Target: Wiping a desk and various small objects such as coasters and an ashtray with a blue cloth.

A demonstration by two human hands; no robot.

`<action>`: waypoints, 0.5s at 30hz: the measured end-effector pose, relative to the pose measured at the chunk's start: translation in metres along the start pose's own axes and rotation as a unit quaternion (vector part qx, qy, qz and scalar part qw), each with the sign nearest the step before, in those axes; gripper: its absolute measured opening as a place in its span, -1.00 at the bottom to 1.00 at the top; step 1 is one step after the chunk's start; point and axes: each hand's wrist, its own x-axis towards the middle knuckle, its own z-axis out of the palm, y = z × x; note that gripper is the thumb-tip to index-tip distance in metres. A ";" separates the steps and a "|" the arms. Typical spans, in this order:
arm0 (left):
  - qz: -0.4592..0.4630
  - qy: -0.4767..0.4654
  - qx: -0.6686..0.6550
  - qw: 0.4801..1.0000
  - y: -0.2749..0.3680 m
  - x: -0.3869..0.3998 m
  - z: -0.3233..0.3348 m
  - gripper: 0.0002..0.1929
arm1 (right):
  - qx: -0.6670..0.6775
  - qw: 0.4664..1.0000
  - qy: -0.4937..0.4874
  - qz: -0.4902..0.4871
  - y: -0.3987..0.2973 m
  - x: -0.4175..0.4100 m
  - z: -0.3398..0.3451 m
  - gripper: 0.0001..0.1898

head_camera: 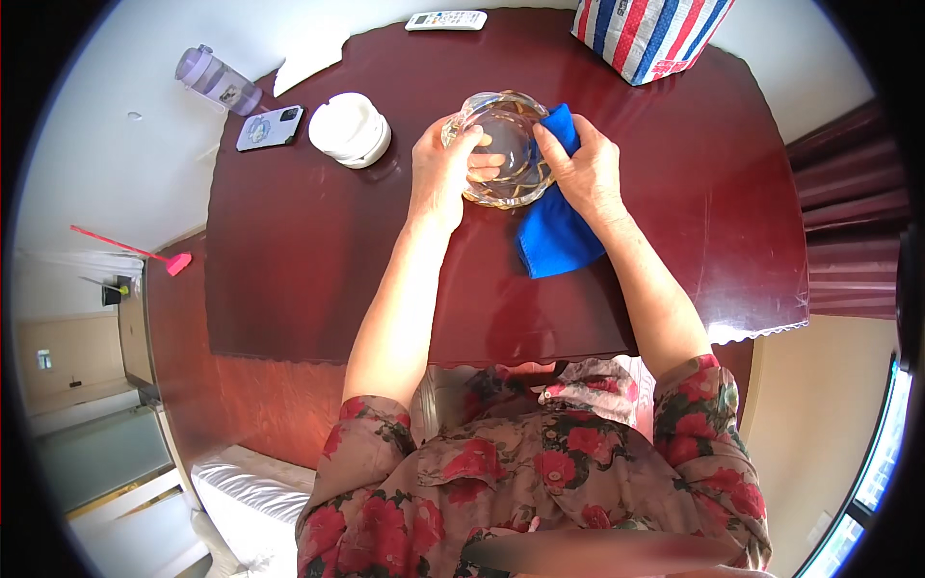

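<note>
A round clear glass bowl or ashtray (506,189) with gold-coloured lines is held between both hands above the dark red table. My left hand (452,162) grips its left side, the thumb over the rim and the fingers visible through the glass. With my right hand (585,170) I pinch a blue cloth (560,235) against the right side of the rim. The cloth's lower part hangs below that hand, towards the table's near side.
Left on the glossy table (303,274) are a white lidded round container (350,130), a phone in a patterned case (269,128) and a purple bottle (219,81). A white remote control (446,20) lies at the far edge. A striped woven bag (643,36) stands at the far right.
</note>
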 end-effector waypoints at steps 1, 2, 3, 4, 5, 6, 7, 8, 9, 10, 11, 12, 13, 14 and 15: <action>-0.001 0.006 -0.010 1.000 0.000 -0.001 0.001 -0.61 | -0.026 1.000 0.005 0.005 -0.001 0.001 -0.002 -0.52; -0.002 0.012 -0.020 1.000 0.000 -0.002 0.003 -0.61 | -0.016 0.999 0.035 -0.004 0.000 0.001 -0.003 -0.52; -0.001 0.013 -0.019 1.000 -0.002 -0.003 0.005 -0.61 | -0.011 0.999 0.053 -0.002 -0.003 0.001 -0.006 -0.62; 0.016 0.037 -0.022 0.999 -0.003 -0.005 0.008 -0.61 | -0.006 0.994 0.095 -0.051 -0.002 0.003 -0.007 -0.65; 0.033 0.061 -0.024 0.997 -0.005 -0.006 0.010 -0.61 | -0.002 0.986 0.136 -0.100 -0.001 0.004 -0.008 -0.68; 0.033 0.060 -0.024 0.997 -0.008 -0.007 0.013 -0.61 | 0.010 0.982 0.136 -0.128 -0.005 0.001 -0.010 -0.72; 0.058 0.075 0.004 0.995 -0.011 -0.008 0.015 -0.62 | -0.027 0.973 0.130 -0.189 -0.001 -0.001 -0.005 -0.67; 0.083 0.090 0.032 0.992 -0.014 -0.008 0.017 -0.64 | -0.065 0.959 0.081 -0.263 -0.002 -0.003 -0.004 -0.62; 0.082 0.090 0.033 0.992 -0.018 -0.005 0.016 -0.64 | -0.102 0.937 0.032 -0.334 -0.008 -0.008 -0.001 -0.55; 0.135 0.118 0.066 0.982 -0.023 -0.002 0.014 -0.66 | -0.114 0.928 -0.047 -0.353 -0.016 -0.013 0.000 -0.47; 0.188 0.146 0.098 0.966 -0.026 0.000 0.012 -0.68 | -0.120 0.918 -0.078 -0.371 -0.012 -0.017 0.010 -0.42; 0.185 0.146 0.115 0.965 -0.019 -0.006 0.016 -0.70 | -0.145 0.913 -0.080 -0.373 -0.016 -0.021 0.010 -0.43; 0.183 0.145 0.115 0.965 -0.020 -0.006 0.018 -0.70 | -0.170 0.908 -0.083 -0.374 -0.019 -0.024 0.010 -0.43; 0.200 0.140 0.127 0.961 -0.021 -0.006 0.019 -0.70 | -0.170 0.909 -0.083 -0.372 -0.018 -0.024 0.011 -0.43; 0.220 0.136 0.140 0.956 -0.021 -0.007 0.020 -0.69 | -0.208 0.907 -0.060 -0.361 -0.018 -0.024 0.011 -0.45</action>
